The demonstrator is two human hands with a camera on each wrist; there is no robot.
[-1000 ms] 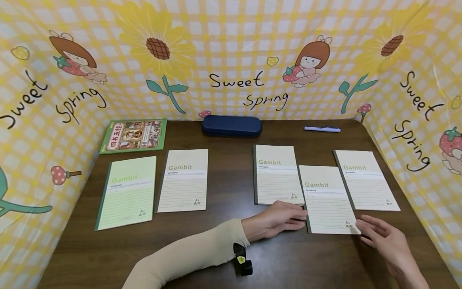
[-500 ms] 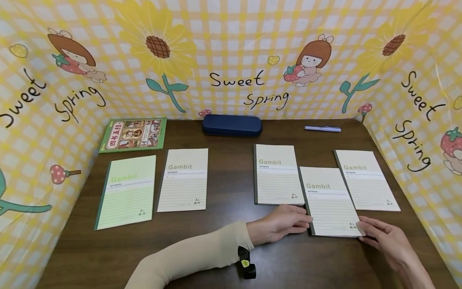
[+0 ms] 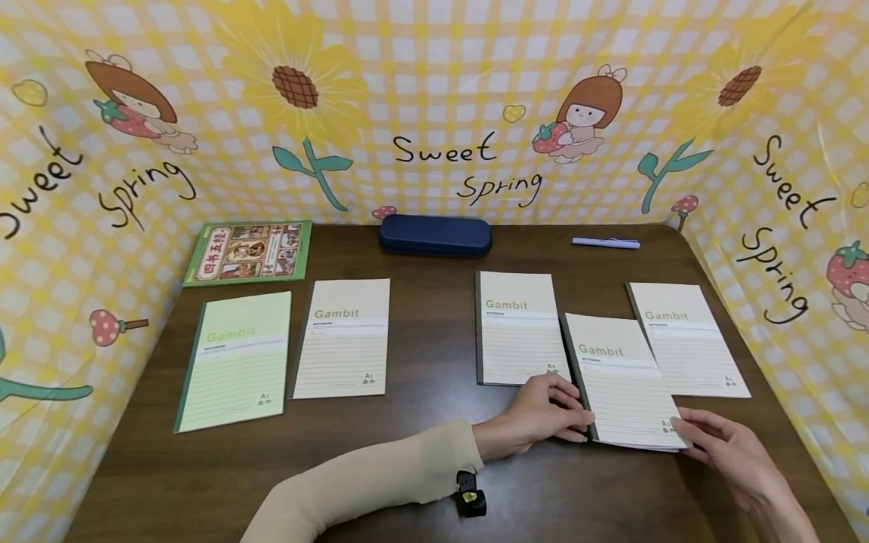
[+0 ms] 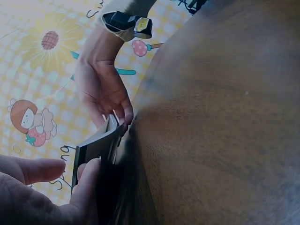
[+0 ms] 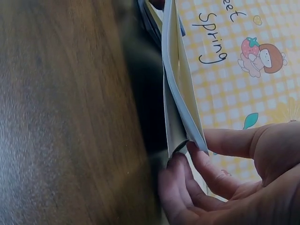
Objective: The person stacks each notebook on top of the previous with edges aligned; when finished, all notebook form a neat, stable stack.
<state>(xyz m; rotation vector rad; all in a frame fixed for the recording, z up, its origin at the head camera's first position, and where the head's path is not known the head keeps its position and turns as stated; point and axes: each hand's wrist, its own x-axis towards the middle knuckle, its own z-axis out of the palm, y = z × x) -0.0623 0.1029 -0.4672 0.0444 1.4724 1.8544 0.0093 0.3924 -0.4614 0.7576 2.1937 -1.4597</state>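
Observation:
A cream Gambit notebook (image 3: 627, 392) with a dark spine is held between both hands, its near edge raised off the table. My left hand (image 3: 543, 415) holds the lower spine side, thumb at the cover; in the left wrist view its fingers (image 4: 86, 183) bend at the spine. At the lower right corner, my right hand (image 3: 726, 449) pinches the notebook between thumb and fingers. The right wrist view shows its bowed pages (image 5: 171, 70) and parted lower cover. Cream notebooks lie just left (image 3: 519, 332) and right (image 3: 692, 343) of the held one, which overlaps the right one in the head view.
On the left of the brown table (image 3: 421, 483) lie a green notebook (image 3: 234, 362), another cream notebook (image 3: 342, 339) and a green picture-covered book (image 3: 247, 253). A blue case (image 3: 434, 235) and a lilac pen (image 3: 604, 243) lie along the back, before the checked cloth (image 3: 441, 68).
The held notebook has shifted slightly right and toward the body, and its near edge has risen. The left hand has moved right onto its spine; the right hand stays at the corner.

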